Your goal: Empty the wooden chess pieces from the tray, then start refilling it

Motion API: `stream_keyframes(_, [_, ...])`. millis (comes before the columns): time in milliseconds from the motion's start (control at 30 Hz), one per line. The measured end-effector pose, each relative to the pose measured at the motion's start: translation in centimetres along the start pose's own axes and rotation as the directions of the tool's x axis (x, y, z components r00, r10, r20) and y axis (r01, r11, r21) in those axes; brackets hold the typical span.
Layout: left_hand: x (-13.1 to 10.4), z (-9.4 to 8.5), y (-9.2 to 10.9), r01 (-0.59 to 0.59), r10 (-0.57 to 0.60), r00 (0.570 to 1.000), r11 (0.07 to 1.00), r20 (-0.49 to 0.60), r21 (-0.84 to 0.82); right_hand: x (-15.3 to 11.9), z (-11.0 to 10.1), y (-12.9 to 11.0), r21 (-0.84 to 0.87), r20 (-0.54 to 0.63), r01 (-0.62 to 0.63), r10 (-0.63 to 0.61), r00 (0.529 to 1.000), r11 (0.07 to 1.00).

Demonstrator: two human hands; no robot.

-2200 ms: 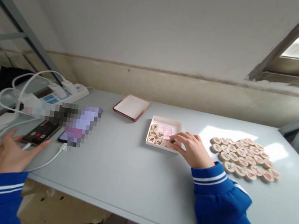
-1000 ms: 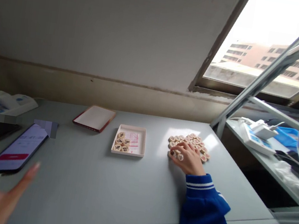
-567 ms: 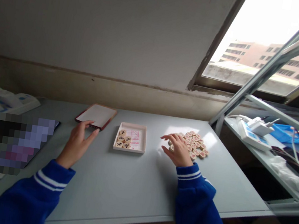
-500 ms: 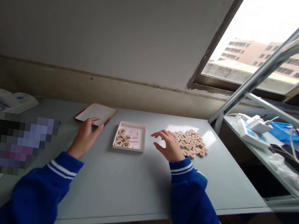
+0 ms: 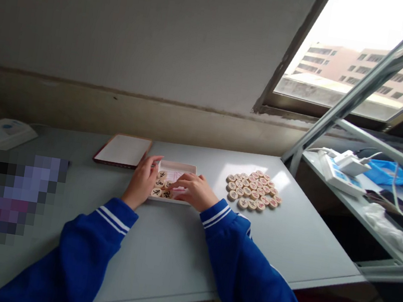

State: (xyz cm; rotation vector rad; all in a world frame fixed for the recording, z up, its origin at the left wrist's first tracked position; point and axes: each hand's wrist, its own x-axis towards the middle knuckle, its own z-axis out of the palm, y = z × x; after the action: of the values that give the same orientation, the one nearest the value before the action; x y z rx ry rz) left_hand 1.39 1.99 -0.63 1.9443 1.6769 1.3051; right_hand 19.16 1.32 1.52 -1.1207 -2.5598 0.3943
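A shallow white box (image 5: 177,166) lies in the middle of the desk. In its left part are several round wooden xiangqi pieces (image 5: 156,192) with black characters, beside a paper with pink print. My left hand (image 5: 141,180) rests along the box's left wall, its fingers curved round the far left corner. Over the box's right side reaches my right hand (image 5: 199,192), fingers apart and bent down, the tips at the pieces inside. No lifted piece shows in it. Its fingers cover part of the paper and the box's right wall.
Many loose xiangqi pieces (image 5: 252,186) lie grouped to the right, red and black ones. The box lid (image 5: 124,150) lies at the back left. A blurred-out object (image 5: 14,199) with a white cable is at left. Metal bars and a power strip (image 5: 342,174) stand at right.
Both hands have moved to the box: the left from beside the lid rightward to the box's left wall, the right leftward from the loose pieces to inside the box.
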Motion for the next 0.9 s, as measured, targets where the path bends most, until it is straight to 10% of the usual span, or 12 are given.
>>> stream_keyframes(533, [1.3,0.9,-0.9,-0.073,0.069,0.996,0.996,0.054,0.059,0.7,0.3,-0.3,-0.112,-0.085,-0.07,0.06,0.995,0.991])
stream_keyframes(900, [1.2,0.9,-0.9,-0.142,0.132,0.989,0.976,0.069,0.163,-10.5,-3.2,3.9,-0.233,-0.333,-0.423,0.337,0.881,0.875])
